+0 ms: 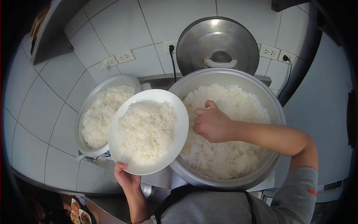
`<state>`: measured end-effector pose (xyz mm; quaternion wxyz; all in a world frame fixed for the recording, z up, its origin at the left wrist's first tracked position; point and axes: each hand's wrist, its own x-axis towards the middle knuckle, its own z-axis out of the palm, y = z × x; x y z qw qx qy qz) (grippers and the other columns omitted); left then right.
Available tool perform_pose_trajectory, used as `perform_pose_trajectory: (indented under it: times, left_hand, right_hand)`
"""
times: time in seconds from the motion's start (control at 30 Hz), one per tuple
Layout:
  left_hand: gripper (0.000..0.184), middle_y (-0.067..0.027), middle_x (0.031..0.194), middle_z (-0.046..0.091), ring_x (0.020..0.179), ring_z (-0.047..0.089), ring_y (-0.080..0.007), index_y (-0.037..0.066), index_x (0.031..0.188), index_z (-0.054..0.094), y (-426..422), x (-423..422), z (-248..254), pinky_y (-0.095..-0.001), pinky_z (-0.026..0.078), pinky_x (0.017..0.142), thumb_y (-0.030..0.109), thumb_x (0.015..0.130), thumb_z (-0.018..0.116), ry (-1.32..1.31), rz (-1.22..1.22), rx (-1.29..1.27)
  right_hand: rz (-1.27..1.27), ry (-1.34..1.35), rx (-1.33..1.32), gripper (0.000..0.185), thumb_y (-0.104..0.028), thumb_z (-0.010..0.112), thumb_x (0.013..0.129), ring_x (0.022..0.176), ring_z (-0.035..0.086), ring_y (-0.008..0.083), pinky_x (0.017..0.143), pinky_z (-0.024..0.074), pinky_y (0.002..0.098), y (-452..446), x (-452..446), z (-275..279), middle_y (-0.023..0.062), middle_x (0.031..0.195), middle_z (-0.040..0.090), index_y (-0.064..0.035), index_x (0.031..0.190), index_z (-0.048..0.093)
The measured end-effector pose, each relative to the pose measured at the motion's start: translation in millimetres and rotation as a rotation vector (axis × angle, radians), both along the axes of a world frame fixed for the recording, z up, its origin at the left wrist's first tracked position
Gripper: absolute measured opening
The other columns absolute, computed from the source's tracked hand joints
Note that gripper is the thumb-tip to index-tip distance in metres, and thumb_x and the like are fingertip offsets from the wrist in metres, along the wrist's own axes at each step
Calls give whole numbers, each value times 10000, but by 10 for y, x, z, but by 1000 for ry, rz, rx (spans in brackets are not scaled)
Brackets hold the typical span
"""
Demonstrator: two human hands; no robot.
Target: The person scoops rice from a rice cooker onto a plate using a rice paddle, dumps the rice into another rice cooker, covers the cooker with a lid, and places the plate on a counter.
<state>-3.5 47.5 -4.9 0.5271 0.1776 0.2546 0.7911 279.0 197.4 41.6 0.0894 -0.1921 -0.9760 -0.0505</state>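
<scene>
My left hand (pixel 128 178) grips the lower rim of a white plate (pixel 181 115), thumb on top. A broad mound of cooked white rice (pixel 148 130) covers most of the plate, which is tilted. Over the large metal pot (pixel 274 100) on the right, my right hand (pixel 213 122) is closed with its fingers curled, just above the rice (pixel 238 160) inside. Whatever it holds, if anything, is hidden by the hand. Partly behind the plate stands a smaller pot (pixel 79 127), also filled with rice (pixel 102 115).
A round metal lid (pixel 218 41) with a handle leans against the tiled wall behind the large pot. Power outlets (pixel 125 56) with plugged-in cords line the wall. A metal shelf (pixel 56 33) juts out at upper left. Small dishes of food (pixel 75 212) are at lower left.
</scene>
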Motion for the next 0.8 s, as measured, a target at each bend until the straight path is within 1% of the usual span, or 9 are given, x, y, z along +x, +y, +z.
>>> perform_pose_trajectory:
  times: [0.1, 0.2, 0.3, 0.4, 0.5, 0.6, 0.67, 0.73, 0.8]
  left_hand:
    - [543, -204, 1183, 532, 1085, 538, -328, -97, 1188, 443, 1, -12, -12, -440, 438, 954, 35, 662, 428, -9, -6, 4]
    - [542, -201, 1184, 530, 1088, 536, -329, -87, 1190, 445, -24, -23, -35, -443, 444, 948, 38, 663, 433, -25, -15, -7]
    - [538, -200, 1176, 534, 1075, 546, -332, -78, 1188, 446, -52, -22, -50, -450, 472, 919, 42, 664, 436, -38, -8, -41]
    - [535, -193, 1178, 534, 1075, 547, -322, -78, 1188, 446, -57, -24, -61, -437, 482, 906, 40, 666, 435, -22, -34, -57]
    - [536, -185, 1189, 531, 1092, 535, -300, -88, 1190, 443, -88, 27, -11, -402, 463, 927, 32, 668, 432, 0, -79, -67]
    - [535, -192, 1181, 535, 1070, 549, -307, -87, 1187, 445, -154, 25, -32, -408, 478, 910, 29, 666, 428, -31, -101, -58]
    - [524, -196, 1172, 540, 1046, 562, -317, -83, 1180, 452, -183, 40, -86, -421, 489, 893, 34, 670, 423, -58, -103, -38]
    - [515, -191, 1168, 542, 1044, 560, -309, -87, 1171, 456, -224, 108, -31, -406, 484, 896, 29, 670, 422, -23, -106, -36]
    - [512, -186, 1164, 544, 1042, 560, -304, -86, 1169, 456, -262, 185, 28, -399, 480, 898, 23, 671, 424, 14, -96, -40]
  right_hand:
    - [-30, 13, -47, 76, -109, 570, 651, 864, 478, 165, 810, 299, 419, -181, 103, 31, -13, 636, 562, -137, 618, 632]
    - [-89, 27, -130, 86, -130, 571, 699, 855, 475, 168, 811, 288, 417, -325, 219, 8, -15, 639, 560, -140, 649, 641]
    - [-169, 31, -302, 126, -175, 567, 774, 855, 480, 174, 818, 281, 423, -484, 372, 42, -6, 642, 560, -147, 684, 650]
    - [-347, -96, -552, 160, -224, 558, 827, 833, 514, 201, 860, 267, 437, -546, 591, -14, 13, 672, 585, -134, 754, 668]
    - [-563, -147, -978, 167, -223, 554, 833, 831, 561, 231, 880, 313, 421, -511, 811, 39, 45, 738, 626, -102, 820, 668]
    - [-681, 61, -868, 163, -204, 560, 826, 804, 593, 220, 835, 399, 362, -472, 1017, 167, 67, 775, 644, -76, 851, 658]
    - [-745, 48, -886, 155, -187, 563, 827, 767, 595, 178, 733, 452, 312, -361, 1044, 501, 70, 762, 642, -62, 845, 653]
    - [-677, 99, -756, 159, -182, 565, 825, 690, 578, 152, 676, 457, 315, -218, 1065, 748, 76, 717, 625, -50, 846, 651]
    - [-639, 142, -744, 175, -181, 557, 832, 663, 565, 149, 654, 453, 323, -61, 984, 969, 80, 693, 611, -29, 830, 643]
